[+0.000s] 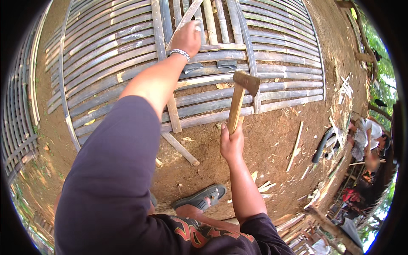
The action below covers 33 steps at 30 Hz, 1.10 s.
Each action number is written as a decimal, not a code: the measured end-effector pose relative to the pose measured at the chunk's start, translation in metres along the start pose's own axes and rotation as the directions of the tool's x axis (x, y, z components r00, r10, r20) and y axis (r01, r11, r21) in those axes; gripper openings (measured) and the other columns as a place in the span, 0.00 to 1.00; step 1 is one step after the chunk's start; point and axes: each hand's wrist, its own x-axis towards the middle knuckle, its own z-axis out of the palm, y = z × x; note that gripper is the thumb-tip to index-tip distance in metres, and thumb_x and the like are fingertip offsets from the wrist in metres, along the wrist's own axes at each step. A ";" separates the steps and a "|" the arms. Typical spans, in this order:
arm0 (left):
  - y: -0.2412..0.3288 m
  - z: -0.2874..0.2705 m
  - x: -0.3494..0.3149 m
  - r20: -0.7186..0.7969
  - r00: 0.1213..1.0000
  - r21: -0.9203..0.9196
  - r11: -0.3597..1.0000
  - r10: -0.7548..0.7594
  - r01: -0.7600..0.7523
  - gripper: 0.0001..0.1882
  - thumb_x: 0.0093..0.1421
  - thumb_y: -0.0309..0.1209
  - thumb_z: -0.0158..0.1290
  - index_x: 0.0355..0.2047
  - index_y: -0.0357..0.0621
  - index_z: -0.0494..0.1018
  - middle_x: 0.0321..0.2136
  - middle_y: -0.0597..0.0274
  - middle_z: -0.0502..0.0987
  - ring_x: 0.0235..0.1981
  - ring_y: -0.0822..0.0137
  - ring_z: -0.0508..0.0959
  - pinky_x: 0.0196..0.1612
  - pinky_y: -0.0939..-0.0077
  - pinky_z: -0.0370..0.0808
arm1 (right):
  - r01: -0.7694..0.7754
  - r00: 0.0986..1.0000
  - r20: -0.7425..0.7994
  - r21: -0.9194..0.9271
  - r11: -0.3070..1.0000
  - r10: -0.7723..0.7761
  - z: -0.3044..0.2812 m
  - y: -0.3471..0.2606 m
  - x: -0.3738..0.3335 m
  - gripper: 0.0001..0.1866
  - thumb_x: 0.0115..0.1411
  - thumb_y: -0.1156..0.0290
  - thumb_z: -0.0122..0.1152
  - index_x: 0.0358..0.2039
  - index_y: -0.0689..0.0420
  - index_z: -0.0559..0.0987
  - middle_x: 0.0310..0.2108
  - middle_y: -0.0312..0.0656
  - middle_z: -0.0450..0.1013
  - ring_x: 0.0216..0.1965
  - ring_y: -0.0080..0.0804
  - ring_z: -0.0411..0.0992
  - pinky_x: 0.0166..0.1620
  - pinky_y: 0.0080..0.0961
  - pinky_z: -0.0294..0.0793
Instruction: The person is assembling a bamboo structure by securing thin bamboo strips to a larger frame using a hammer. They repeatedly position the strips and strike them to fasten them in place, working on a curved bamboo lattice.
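My right hand (232, 142) is closed round the wooden handle of a hatchet (236, 106). Its dark metal head points up, over the near edge of a panel of bamboo slats (212, 91). My left arm reaches out across the panel. There my left hand (187, 39), with a braided bracelet at the wrist, grips a pale bamboo slat (189, 13) that lies slantwise over the others. The fingertips are partly hidden. Two short dark pieces (226, 64) rest on the panel between the hands; I cannot make out what they are.
A loose strip (180, 148) juts from the panel's near edge onto brown soil. Bamboo splinters (295, 146) are scattered to the right. My sandalled foot (203, 199) stands below. Another slatted panel (21, 97) is at far left. A person (369, 134) sits at far right.
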 end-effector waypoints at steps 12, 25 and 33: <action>0.019 -0.097 -0.089 0.523 0.660 -0.731 0.114 -0.539 0.673 0.24 0.69 0.21 0.45 0.65 0.31 0.57 0.50 0.50 0.78 0.44 0.68 0.79 0.44 0.76 0.77 | -0.247 0.968 0.070 0.133 0.960 0.240 0.029 0.019 -0.098 0.15 0.66 0.65 0.60 0.45 0.61 0.70 0.33 0.58 0.76 0.37 0.59 0.77 0.40 0.46 0.74; 0.025 -0.034 -0.071 0.189 0.917 -0.220 0.895 -0.352 0.388 0.07 0.59 0.33 0.62 0.37 0.49 0.85 0.30 0.58 0.85 0.33 0.65 0.85 0.39 0.71 0.79 | -0.312 0.937 0.223 0.178 0.933 0.271 0.030 0.002 -0.111 0.16 0.66 0.64 0.60 0.46 0.62 0.70 0.33 0.61 0.77 0.39 0.63 0.77 0.40 0.47 0.75; 0.029 -0.025 -0.074 0.131 0.931 0.021 0.940 -0.340 0.341 0.08 0.58 0.34 0.64 0.38 0.50 0.85 0.31 0.57 0.85 0.32 0.61 0.85 0.39 0.69 0.79 | -0.310 0.935 0.234 0.180 0.934 0.265 0.026 0.004 -0.114 0.17 0.66 0.63 0.59 0.47 0.62 0.69 0.34 0.63 0.76 0.39 0.66 0.76 0.40 0.50 0.74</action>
